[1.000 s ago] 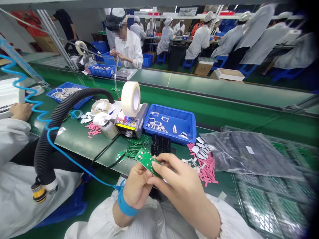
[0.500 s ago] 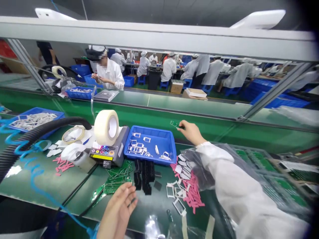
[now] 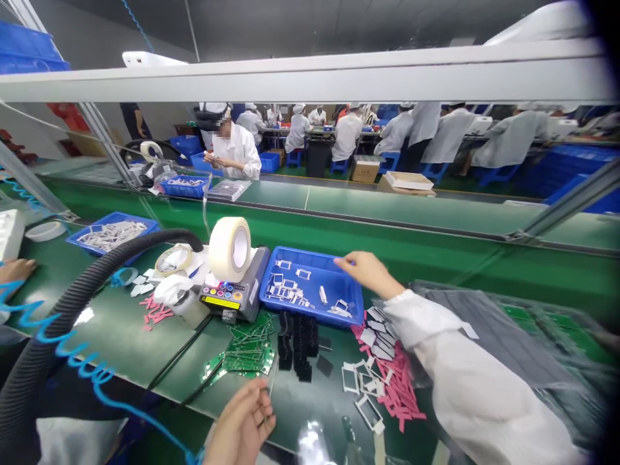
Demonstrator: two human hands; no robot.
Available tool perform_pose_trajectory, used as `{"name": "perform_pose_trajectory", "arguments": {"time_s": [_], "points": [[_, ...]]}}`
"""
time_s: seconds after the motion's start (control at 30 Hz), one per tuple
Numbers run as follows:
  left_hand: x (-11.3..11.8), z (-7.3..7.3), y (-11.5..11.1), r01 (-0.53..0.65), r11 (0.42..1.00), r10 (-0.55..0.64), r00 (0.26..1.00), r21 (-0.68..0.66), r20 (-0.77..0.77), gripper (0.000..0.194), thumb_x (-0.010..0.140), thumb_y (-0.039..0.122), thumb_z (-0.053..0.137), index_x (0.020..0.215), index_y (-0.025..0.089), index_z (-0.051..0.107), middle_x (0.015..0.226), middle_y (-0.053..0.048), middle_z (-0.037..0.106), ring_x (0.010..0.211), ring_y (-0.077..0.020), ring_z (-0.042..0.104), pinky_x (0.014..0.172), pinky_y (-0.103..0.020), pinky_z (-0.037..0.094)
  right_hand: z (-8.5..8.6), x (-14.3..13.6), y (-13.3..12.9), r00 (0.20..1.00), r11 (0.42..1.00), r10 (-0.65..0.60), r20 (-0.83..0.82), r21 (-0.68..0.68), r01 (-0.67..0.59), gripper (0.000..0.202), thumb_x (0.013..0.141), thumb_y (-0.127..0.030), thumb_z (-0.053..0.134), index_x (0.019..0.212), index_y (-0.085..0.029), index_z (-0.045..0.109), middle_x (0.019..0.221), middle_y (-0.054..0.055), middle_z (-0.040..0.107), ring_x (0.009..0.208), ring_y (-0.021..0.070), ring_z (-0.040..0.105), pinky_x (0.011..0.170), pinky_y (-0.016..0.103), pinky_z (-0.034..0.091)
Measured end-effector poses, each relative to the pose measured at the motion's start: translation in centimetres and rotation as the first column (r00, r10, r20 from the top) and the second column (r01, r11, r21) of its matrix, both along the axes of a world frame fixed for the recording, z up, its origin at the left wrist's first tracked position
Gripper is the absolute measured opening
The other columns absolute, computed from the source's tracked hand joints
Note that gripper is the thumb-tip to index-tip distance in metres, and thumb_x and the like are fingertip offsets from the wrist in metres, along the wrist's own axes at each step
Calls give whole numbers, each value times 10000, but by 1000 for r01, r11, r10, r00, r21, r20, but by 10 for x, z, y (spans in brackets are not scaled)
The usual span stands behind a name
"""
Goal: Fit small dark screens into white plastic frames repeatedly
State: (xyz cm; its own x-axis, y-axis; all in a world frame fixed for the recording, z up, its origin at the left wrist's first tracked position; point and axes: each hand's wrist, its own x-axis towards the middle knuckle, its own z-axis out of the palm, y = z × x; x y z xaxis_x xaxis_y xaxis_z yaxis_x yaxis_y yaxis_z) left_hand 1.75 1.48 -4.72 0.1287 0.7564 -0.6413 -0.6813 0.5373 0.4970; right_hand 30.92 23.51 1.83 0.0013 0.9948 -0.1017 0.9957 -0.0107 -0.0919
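Observation:
My right hand [image 3: 368,272] is over the right back rim of a blue tray [image 3: 334,274], its fingers drawn together and no board showing in them. Small white frames [image 3: 288,294] lie in that tray. My left hand [image 3: 245,420] is low at the near side, thumb and fingers curled together; a thin pale edge shows by the fingertips, too faint to name. Just beyond it lies a pile of green circuit boards [image 3: 249,349]. Black foam-like strips [image 3: 298,342] stand in rows to the right of the boards.
A tape roll [image 3: 230,248] rests on a grey device [image 3: 242,290]. Pink strips [image 3: 400,381] and white frames [image 3: 363,381] lie at right. A black hose [image 3: 92,278] and blue coiled cord [image 3: 72,352] cross the left. Another person's hand [image 3: 17,270] is at far left.
The green circuit board has gone from my right hand's fingers, and that hand is now at the tray's rim. The view has shifted left. My left hand stays low near the boards.

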Motion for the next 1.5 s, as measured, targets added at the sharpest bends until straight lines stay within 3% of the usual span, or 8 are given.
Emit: {"name": "perform_pose_trajectory", "arguments": {"time_s": [0.3, 0.47, 0.63, 0.97, 1.1, 1.27, 1.4, 1.5], "points": [[4, 28, -12, 10, 982, -13, 1000, 187, 14, 190, 714, 232, 697, 887, 158, 673, 723, -25, 631, 710, -130, 592, 736, -290, 477, 4, -87, -59, 986, 993, 120, -111, 29, -118, 249, 893, -299, 537, 1075, -135, 584, 1162, 93, 571, 1019, 199, 570, 875, 417, 473], [-3, 26, -22, -67, 935, 62, 998, 349, 23, 482, 784, 335, 634, 1250, 324, 513, 1299, -64, 550, 1131, -241, 552, 970, -403, 425, 23, -130, -156, 858, 922, 386, -338, 125, -366, 146, 861, -264, 580, 779, -177, 665, 936, 19, 655, 874, 111, 601, 805, 232, 459], [3, 16, -27, 51, 945, -24, 996, 324, -86, 359, 672, 263, 743, 1018, 193, 674, 1168, -117, 644, 1043, -249, 603, 873, -327, 481, -2, -167, -235, 788, 905, 412, -457, 104, -412, 100, 710, -174, 730, 767, -193, 650, 812, -40, 661, 749, 76, 610, 658, 151, 454], [-32, -15, -38, -18, 999, 17, 999, -46, -31, 124, 830, 154, 569, 889, 68, 634, 936, -171, 719, 817, -186, 701, 718, -258, 571, -66, -99, -190, 988, 980, -18, -156, 192, 49, 92, 759, -193, 655, 834, -143, 669, 937, 146, 613, 919, 312, 541, 753, 414, 360], [-74, -45, -56, -290, 951, 297, 953, -110, 61, 175, 858, 143, 522, 992, 89, 622, 864, -123, 739, 795, -181, 711, 669, -220, 587, -69, -92, -189, 991, 971, 8, -131, 236, 23, 65, 760, -232, 624, 760, -175, 657, 907, 105, 643, 885, 276, 567, 724, 365, 367], [-171, -71, -77, -577, 809, 582, 813, -109, 16, 473, 886, 86, 431, 1350, 174, 392, 764, -45, 751, 758, -161, 718, 641, -186, 580, -23, -117, -196, 955, 952, 77, -285, 306, 14, 245, 805, -349, 524, 949, -172, 614, 677, 40, 637, 568, 182, 579, 545, 289, 395], [-241, -67, -93, -665, 746, 661, 745, -24, -88, 533, 857, 68, 461, 1355, 250, 405, 976, -67, 749, 1013, -197, 653, 862, -259, 539, -7, -222, -216, 666, 885, 434, -606, 149, -441, 147, 763, -268, 530, 860, -213, 626, 700, 15, 642, 593, 157, 563, 573, 269, 386], [-266, -59, -105, -607, 795, 599, 784, 3, -165, 454, 793, 67, 563, 1223, 210, 558, 1065, -113, 719, 1127, -273, 576, 948, -384, 492, -31, -323, -237, 433, 692, 302, -849, -117, -712, 44, 666, -158, 629, 678, -179, 593, 638, -13, 594, 648, 149, 560, 619, 257, 385]]}}
